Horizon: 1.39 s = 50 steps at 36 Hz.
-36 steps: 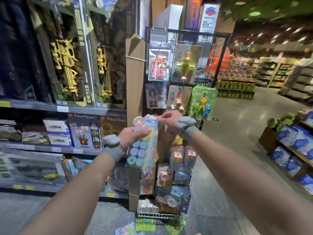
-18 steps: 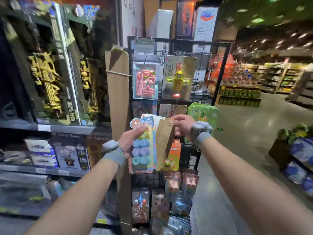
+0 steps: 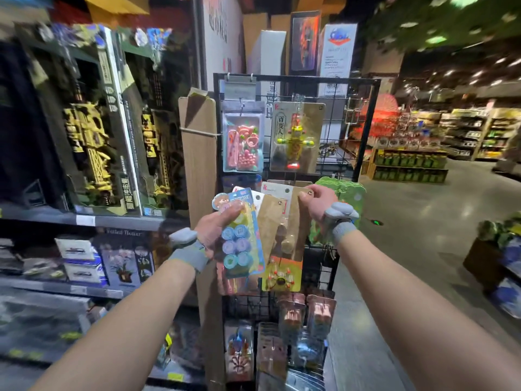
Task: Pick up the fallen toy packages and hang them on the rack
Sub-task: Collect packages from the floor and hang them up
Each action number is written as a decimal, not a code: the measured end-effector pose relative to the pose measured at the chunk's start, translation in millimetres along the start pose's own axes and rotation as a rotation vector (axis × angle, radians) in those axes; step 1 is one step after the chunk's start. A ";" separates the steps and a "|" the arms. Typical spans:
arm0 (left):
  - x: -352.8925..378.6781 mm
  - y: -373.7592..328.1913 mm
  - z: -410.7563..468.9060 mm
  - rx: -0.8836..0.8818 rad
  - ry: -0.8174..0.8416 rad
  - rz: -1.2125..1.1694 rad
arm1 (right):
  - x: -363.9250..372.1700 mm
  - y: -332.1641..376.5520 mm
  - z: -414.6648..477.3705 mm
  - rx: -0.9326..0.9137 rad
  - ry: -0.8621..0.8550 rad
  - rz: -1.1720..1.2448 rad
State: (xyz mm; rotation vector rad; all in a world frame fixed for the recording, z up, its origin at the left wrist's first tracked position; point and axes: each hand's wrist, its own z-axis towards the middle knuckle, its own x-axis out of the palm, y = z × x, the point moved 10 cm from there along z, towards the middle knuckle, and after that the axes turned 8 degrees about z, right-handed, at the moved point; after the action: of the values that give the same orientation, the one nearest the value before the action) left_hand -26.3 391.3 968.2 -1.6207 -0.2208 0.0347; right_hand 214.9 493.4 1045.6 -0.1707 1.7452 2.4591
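My left hand (image 3: 217, 230) grips a fan of toy packages, with a blue blister pack of round blue and teal pots (image 3: 239, 244) in front. My right hand (image 3: 317, 206) pinches the top corner of a brown card package (image 3: 284, 238) with a yellow toy at its bottom, beside the blue pack. Both are held in front of the black wire rack (image 3: 369, 122). On the rack hang a pink toy pack (image 3: 243, 139), a yellow figure pack (image 3: 296, 136) and green packs (image 3: 351, 193) behind my right hand.
A wooden board (image 3: 197, 153) stands at the rack's left edge. Shelves with large boxed golden model kits (image 3: 90, 142) fill the left. More packages (image 3: 293, 314) hang low on the rack. An open aisle floor (image 3: 408, 227) lies to the right, with a low display (image 3: 496, 258).
The view has risen and moved closer to the rack. My right hand now pinches the brown card by its top corner and has drawn it out beside the blue pack.
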 end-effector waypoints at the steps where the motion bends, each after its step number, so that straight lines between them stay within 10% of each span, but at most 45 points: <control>1: -1.0 0.0 -1.4 -0.005 0.003 0.017 | -3.7 1.2 0.0 0.006 -0.007 -0.024; 50: 1.9 -18.5 24.3 -0.010 0.066 0.165 | 1.6 -9.9 54.0 0.084 -0.017 -0.474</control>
State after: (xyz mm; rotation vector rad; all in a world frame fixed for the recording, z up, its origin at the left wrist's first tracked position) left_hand -30.5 416.5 985.2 -1.6442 -0.0362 0.1072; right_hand 213.8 547.7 1053.9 -0.4906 1.5743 2.0388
